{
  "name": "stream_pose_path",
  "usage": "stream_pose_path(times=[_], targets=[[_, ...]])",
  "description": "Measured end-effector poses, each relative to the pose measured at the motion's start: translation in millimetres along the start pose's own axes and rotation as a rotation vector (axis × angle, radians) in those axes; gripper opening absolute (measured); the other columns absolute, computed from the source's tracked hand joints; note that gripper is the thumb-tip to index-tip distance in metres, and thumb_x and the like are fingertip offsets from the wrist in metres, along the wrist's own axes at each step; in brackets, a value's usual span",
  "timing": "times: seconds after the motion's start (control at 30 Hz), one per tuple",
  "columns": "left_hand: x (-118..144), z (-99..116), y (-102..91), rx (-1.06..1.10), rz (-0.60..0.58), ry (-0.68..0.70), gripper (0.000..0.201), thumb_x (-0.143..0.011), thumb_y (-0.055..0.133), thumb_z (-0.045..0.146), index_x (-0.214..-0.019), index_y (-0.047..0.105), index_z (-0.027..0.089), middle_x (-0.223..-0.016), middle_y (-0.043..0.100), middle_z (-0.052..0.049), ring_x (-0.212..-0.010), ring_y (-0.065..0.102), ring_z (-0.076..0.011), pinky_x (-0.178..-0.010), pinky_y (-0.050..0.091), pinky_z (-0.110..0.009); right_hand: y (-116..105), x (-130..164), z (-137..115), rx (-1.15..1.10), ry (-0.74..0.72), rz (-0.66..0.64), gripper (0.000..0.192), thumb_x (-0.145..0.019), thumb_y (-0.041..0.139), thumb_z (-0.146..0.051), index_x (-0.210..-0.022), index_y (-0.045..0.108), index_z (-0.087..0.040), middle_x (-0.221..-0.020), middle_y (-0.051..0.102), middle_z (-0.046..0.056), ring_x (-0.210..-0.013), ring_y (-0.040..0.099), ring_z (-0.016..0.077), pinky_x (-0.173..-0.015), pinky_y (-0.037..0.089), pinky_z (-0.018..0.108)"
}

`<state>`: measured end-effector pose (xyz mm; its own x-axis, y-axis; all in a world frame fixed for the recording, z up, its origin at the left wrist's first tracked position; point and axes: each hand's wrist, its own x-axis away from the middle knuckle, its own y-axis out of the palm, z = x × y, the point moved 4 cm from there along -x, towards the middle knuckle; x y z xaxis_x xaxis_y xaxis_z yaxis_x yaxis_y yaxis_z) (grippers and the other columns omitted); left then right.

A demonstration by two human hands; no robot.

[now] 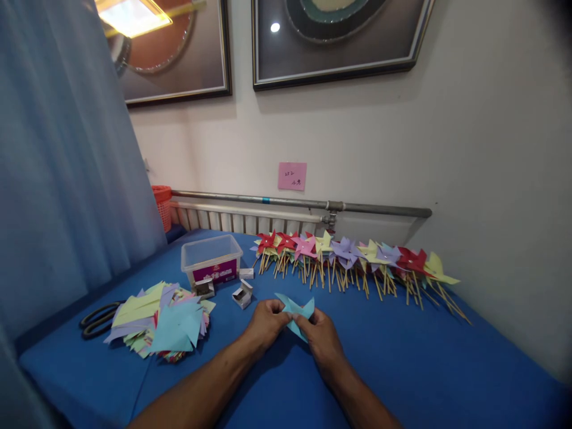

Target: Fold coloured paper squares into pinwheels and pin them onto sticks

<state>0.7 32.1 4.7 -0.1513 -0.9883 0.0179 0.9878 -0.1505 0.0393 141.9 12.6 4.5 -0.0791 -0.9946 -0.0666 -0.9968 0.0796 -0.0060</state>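
Observation:
Both of my hands pinch a light blue paper piece [295,313], partly folded into a pinwheel shape, just above the blue table [402,357]. My left hand [265,325] grips its left side and my right hand [320,338] grips its right side. A loose stack of coloured paper squares [163,322] lies to the left of my hands. Along the far edge runs a row of finished pinwheels on wooden sticks [353,262].
A clear plastic box [211,260] stands behind the paper stack, with small open cardboard boxes [242,294] beside it. Black scissors [96,320] lie at the far left. A blue curtain [58,179] hangs on the left; a radiator pipe [304,204] and an orange basket [162,205] sit by the wall.

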Motion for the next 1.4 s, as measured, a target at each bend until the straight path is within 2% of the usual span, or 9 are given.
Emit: stream_pose_path(times=[0.2,0.27,0.37,0.5,0.63,0.83,1.07,1.27,1.4], targets=[[-1.2,9.4,-8.5,-0.164,-0.022,0.038,0.017,-0.07,0.068,0.03,-0.065,0.057,0.019,-0.055,0.054,0.003,-0.051,0.043,-0.0111,-0.053,0.031,-0.025,-1.5,-2.1,6.6,-0.031,-0.002,0.011,0.04,-0.07,0.075,-0.048,-0.094,0.078,-0.016,-0.082,0.079,0.007,-0.074,0.07,0.0255,-0.069,0.052,0.033],[-3.3,26.2,-28.4,-0.379,0.087,0.171,0.008,-0.077,0.063,0.026,-0.074,0.064,0.018,-0.066,0.062,0.0,-0.062,0.054,-0.0145,-0.062,0.038,-0.026,-3.8,-5.3,12.6,-0.058,0.015,0.051,0.041,-0.069,0.075,-0.051,-0.091,0.078,-0.017,-0.078,0.078,0.007,-0.074,0.071,0.0267,-0.069,0.053,0.035],[-4.3,53.2,-68.1,-0.772,0.374,0.323,0.015,-0.084,0.057,0.02,-0.092,0.07,0.018,-0.096,0.073,-0.008,-0.091,0.065,-0.0214,-0.082,0.043,-0.03,-7.7,-10.2,21.8,-0.094,0.042,0.121,0.036,-0.067,0.075,-0.051,-0.084,0.077,-0.02,-0.072,0.077,0.006,-0.075,0.072,0.0286,-0.068,0.055,0.035],[-6.4,56.9,-99.5,-0.991,0.397,0.137,0.046,-0.082,0.068,0.036,-0.123,0.064,0.016,-0.122,0.071,-0.017,-0.112,0.066,-0.0312,-0.089,0.043,-0.035,-8.9,-12.1,26.4,-0.1,0.036,0.132,0.037,-0.067,0.074,-0.053,-0.082,0.076,-0.02,-0.075,0.078,0.006,-0.076,0.072,0.0288,-0.069,0.055,0.036],[-4.3,41.5,-91.1,-1.133,0.277,0.032,0.047,-0.079,0.068,0.029,-0.125,0.062,0.019,-0.117,0.074,-0.016,-0.106,0.069,-0.0325,-0.085,0.044,-0.035,-9.1,-10.8,27.0,-0.108,0.032,0.116,0.039,-0.068,0.073,-0.054,-0.085,0.077,-0.02,-0.076,0.078,0.006,-0.075,0.072,0.0286,-0.068,0.054,0.035],[-3.1,31.1,-59.0,-1.115,0.234,0.203,0.049,-0.082,0.066,0.025,-0.13,0.059,0.023,-0.125,0.071,-0.013,-0.117,0.064,-0.0305,-0.095,0.042,-0.035,-11.6,-10.7,28.3,-0.098,0.05,0.117,0.041,-0.069,0.072,-0.053,-0.09,0.077,-0.02,-0.076,0.078,0.006,-0.074,0.072,0.0279,-0.066,0.053,0.034],[2.8,31.9,-56.3,-1.172,0.26,0.124,0.041,-0.083,0.066,0.029,-0.123,0.061,0.021,-0.127,0.069,-0.015,-0.116,0.063,-0.0322,-0.094,0.042,-0.038,-11.3,-10.1,28.5,-0.089,0.041,0.118,0.037,-0.068,0.073,-0.052,-0.086,0.077,-0.019,-0.071,0.076,0.004,-0.069,0.068,0.0257,-0.064,0.052,0.034],[-3.4,35.0,-75.2,-0.949,0.338,0.135,0.04,-0.085,0.068,0.041,-0.118,0.066,0.019,-0.117,0.072,-0.013,-0.107,0.066,-0.0281,-0.086,0.043,-0.033,-11.4,-10.2,28.8,-0.099,0.049,0.116,0.037,-0.068,0.073,-0.052,-0.087,0.078,-0.02,-0.07,0.075,0.004,-0.071,0.07,0.0269,-0.066,0.054,0.035],[-8.6,42.3,-96.0,-0.832,0.479,0.274,0.013,-0.089,0.06,0.025,-0.084,0.07,0.017,-0.087,0.072,-0.008,-0.083,0.064,-0.0218,-0.077,0.041,-0.03,-10.6,-10.6,30.5,-0.104,0.058,0.108,0.038,-0.069,0.073,-0.053,-0.088,0.078,-0.02,-0.07,0.076,0.005,-0.071,0.071,0.0272,-0.065,0.054,0.035]])
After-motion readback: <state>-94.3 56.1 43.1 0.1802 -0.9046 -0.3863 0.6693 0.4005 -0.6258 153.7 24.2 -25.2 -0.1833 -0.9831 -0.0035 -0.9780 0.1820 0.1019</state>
